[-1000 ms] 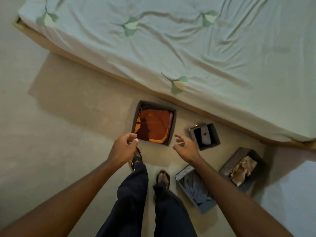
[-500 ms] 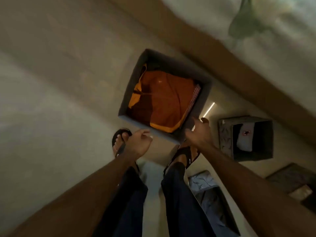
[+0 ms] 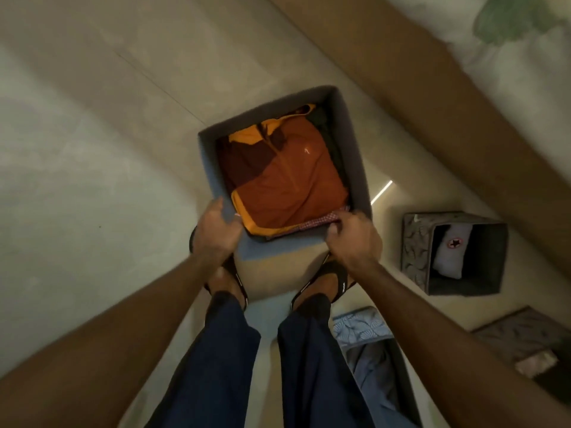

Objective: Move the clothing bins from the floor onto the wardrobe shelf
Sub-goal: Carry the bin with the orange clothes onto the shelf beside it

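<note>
A grey fabric bin (image 3: 352,143) holding a folded orange shirt (image 3: 287,180) is just in front of my feet, tilted toward me. My left hand (image 3: 216,233) grips its near left corner, thumb over the rim. My right hand (image 3: 352,239) is closed on the near right corner of the rim. A smaller patterned bin (image 3: 417,251) with a pale sock-like item stands to the right. A blue patterned bin (image 3: 364,332) lies by my right leg. Another dark bin (image 3: 525,338) shows at the right edge.
The wooden bed frame (image 3: 448,97) runs diagonally along the upper right, with the pale sheet (image 3: 509,41) above it. Bare beige floor (image 3: 92,149) spreads to the left. My legs and sandalled feet (image 3: 321,282) stand just behind the large bin.
I have bent down much closer to the floor. Both hands went from hovering open above the large bin to gripping its near rim, and the bin now looks tilted.
</note>
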